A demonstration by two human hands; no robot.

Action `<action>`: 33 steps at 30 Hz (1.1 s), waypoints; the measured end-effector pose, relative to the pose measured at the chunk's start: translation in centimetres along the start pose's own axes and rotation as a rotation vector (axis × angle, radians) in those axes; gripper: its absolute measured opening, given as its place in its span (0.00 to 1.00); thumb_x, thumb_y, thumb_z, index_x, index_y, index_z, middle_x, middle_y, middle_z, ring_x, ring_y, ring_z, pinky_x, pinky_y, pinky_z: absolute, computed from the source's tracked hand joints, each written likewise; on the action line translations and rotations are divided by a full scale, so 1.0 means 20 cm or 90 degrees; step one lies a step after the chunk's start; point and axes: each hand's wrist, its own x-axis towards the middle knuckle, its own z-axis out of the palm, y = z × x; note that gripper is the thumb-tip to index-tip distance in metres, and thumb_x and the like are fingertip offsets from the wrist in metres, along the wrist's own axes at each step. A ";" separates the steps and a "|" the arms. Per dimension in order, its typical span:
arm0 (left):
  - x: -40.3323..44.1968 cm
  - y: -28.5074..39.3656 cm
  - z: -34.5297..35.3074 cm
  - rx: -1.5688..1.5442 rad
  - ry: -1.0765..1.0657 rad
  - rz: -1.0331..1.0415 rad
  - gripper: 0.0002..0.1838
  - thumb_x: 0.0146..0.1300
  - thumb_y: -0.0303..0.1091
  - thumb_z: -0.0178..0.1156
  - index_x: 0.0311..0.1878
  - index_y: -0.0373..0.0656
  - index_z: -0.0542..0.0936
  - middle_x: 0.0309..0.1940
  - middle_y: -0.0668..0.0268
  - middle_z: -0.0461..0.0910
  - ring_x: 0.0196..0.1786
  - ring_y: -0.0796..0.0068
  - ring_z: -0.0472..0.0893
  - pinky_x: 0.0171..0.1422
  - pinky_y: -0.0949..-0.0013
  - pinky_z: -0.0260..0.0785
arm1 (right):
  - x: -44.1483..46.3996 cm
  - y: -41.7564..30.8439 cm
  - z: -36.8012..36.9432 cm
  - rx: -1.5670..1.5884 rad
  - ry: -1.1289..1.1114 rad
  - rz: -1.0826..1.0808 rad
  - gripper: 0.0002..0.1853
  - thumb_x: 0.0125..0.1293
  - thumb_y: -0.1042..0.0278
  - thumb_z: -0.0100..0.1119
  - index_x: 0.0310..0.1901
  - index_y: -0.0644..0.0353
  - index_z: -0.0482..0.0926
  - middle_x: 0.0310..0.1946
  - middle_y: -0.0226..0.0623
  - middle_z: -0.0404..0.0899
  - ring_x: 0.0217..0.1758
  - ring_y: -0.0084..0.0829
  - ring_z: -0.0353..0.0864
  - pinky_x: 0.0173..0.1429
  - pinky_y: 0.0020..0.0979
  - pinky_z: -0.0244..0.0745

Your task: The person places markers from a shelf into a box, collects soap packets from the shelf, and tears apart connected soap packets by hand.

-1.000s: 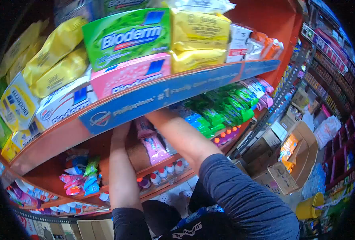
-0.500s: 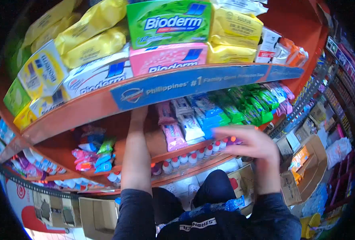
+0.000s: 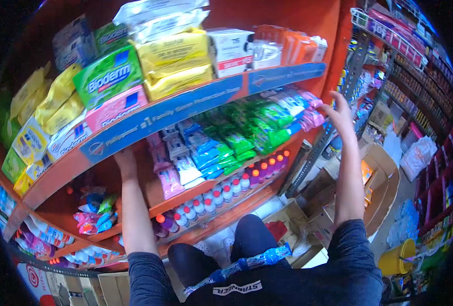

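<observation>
My left hand point(image 3: 126, 157) reaches in under the blue-labelled shelf edge point(image 3: 170, 111), left of the pink packets point(image 3: 170, 182); its fingers are hidden. White packets point(image 3: 186, 168), blue packets point(image 3: 201, 148) and green packets point(image 3: 244, 135) lie in rows along the same shelf. My right hand point(image 3: 338, 115) is at the right end of these rows, fingers apart, beside more pink packets point(image 3: 312, 117); whether it touches them I cannot tell. A strip of blue packets point(image 3: 252, 260) lies across my lap.
Bioderm soap boxes point(image 3: 108, 76) and yellow soap packs point(image 3: 178, 61) stack on the shelf above. Bottles with red caps point(image 3: 216, 196) line the shelf below. Small mixed packets point(image 3: 96, 217) sit at left. An open carton point(image 3: 382, 178) and a yellow bucket point(image 3: 397, 257) stand at right.
The view has turned to the right. My right hand has moved from in front of the blue and green packets to the right end of the shelf. My left hand stays under the shelf edge.
</observation>
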 end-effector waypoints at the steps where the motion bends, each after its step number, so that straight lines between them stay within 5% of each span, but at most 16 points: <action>1: -0.01 0.02 0.03 -0.027 0.019 0.008 0.17 0.66 0.30 0.56 0.55 0.34 0.74 0.52 0.59 0.76 0.54 0.70 0.74 0.60 0.67 0.65 | 0.01 -0.01 0.02 -0.020 -0.018 -0.006 0.32 0.51 0.57 0.68 0.57 0.62 0.72 0.56 0.52 0.73 0.61 0.46 0.71 0.66 0.37 0.63; 6: -0.17 0.23 0.15 -0.096 0.028 0.032 0.15 0.65 0.27 0.55 0.54 0.34 0.75 0.50 0.62 0.77 0.51 0.74 0.75 0.57 0.69 0.67 | 0.03 -0.05 0.13 -0.095 -0.126 0.105 0.34 0.49 0.57 0.68 0.58 0.60 0.71 0.51 0.54 0.74 0.55 0.47 0.75 0.61 0.40 0.69; 11: -0.46 0.67 0.38 0.134 -0.238 -0.004 0.12 0.62 0.29 0.57 0.48 0.39 0.78 0.44 0.61 0.80 0.49 0.71 0.78 0.54 0.66 0.69 | 0.10 0.13 0.26 0.011 -0.142 0.153 0.36 0.45 0.59 0.69 0.59 0.58 0.71 0.50 0.53 0.74 0.54 0.47 0.75 0.59 0.39 0.70; 13: -0.52 0.87 0.56 0.141 -0.376 0.255 0.12 0.60 0.30 0.59 0.47 0.40 0.79 0.47 0.59 0.80 0.53 0.64 0.77 0.59 0.64 0.67 | 0.11 0.15 0.27 0.030 -0.142 0.153 0.36 0.44 0.60 0.69 0.59 0.58 0.71 0.50 0.54 0.73 0.54 0.47 0.75 0.59 0.39 0.70; 17: -0.55 1.12 0.97 0.180 -0.589 0.408 0.23 0.61 0.48 0.57 0.54 0.43 0.76 0.62 0.56 0.70 0.67 0.53 0.64 0.69 0.51 0.53 | 0.09 0.13 0.25 0.032 -0.161 0.149 0.36 0.43 0.61 0.70 0.59 0.57 0.71 0.49 0.54 0.72 0.52 0.47 0.76 0.60 0.39 0.70; 23: -0.53 1.14 1.54 0.316 -0.603 0.458 0.34 0.58 0.61 0.54 0.63 0.49 0.71 0.68 0.58 0.63 0.71 0.54 0.60 0.69 0.44 0.51 | 0.10 0.12 0.23 0.036 -0.133 0.133 0.34 0.44 0.63 0.70 0.57 0.54 0.75 0.48 0.54 0.72 0.50 0.47 0.76 0.58 0.38 0.71; 33: -0.52 1.16 1.75 0.453 -0.680 0.442 0.35 0.56 0.64 0.54 0.61 0.51 0.74 0.65 0.61 0.67 0.67 0.56 0.64 0.66 0.46 0.56 | 0.15 0.04 0.19 0.116 -0.035 0.086 0.26 0.47 0.63 0.70 0.52 0.57 0.78 0.44 0.49 0.73 0.46 0.43 0.78 0.54 0.37 0.73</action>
